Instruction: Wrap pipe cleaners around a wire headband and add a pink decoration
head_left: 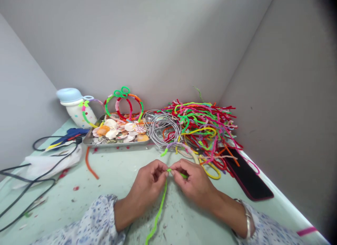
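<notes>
A bright green pipe cleaner [160,211] is pinched between my two hands above the middle of the table. My left hand [149,183] grips it with thumb and fingertips, and its long tail hangs down toward the front edge. Close beside it, my right hand [191,181] pinches the same piece, with a short green end showing under the fingers. The fingertips nearly meet around a small bend or loop, too small to make out. Just behind the hands lies a curved multicoloured pipe cleaner strip [181,146].
Behind stand a metal tray [118,144] of shells, pipe-cleaner hoops [123,104], coiled grey wire [164,131] and a heap of coloured pipe cleaners [205,122]. A dark phone-like slab [252,181] lies right; a white bottle [79,110] and black cable [34,181] are left.
</notes>
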`<action>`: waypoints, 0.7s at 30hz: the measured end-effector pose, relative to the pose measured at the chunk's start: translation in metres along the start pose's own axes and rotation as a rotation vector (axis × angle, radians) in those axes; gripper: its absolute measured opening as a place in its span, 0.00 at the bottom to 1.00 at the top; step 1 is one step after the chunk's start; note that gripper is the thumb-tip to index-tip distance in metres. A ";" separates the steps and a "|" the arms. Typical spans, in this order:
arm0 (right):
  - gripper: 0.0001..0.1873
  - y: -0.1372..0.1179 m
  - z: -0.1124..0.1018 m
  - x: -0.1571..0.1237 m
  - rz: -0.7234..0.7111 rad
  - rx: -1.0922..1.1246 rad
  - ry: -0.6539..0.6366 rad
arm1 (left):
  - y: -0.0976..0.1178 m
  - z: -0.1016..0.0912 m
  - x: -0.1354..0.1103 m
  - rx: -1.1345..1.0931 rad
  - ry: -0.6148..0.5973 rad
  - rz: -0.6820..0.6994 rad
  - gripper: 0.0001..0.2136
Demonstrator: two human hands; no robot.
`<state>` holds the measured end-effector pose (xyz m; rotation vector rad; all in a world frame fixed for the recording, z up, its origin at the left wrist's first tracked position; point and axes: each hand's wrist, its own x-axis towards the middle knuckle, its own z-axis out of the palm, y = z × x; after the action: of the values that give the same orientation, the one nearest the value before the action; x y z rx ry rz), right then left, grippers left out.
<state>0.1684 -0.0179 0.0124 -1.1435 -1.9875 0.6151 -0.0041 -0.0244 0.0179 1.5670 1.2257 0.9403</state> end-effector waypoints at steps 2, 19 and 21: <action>0.06 0.000 -0.001 0.001 0.008 0.004 -0.009 | 0.001 -0.001 -0.001 0.031 0.001 0.014 0.05; 0.06 -0.008 -0.016 0.009 0.118 0.094 -0.142 | -0.003 -0.008 -0.006 0.403 0.009 0.372 0.07; 0.05 -0.009 -0.019 0.011 0.113 0.103 -0.160 | -0.004 -0.008 -0.006 0.434 0.006 0.412 0.07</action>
<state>0.1754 -0.0125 0.0344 -1.1809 -2.0078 0.8818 -0.0143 -0.0284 0.0159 2.2221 1.1855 0.9738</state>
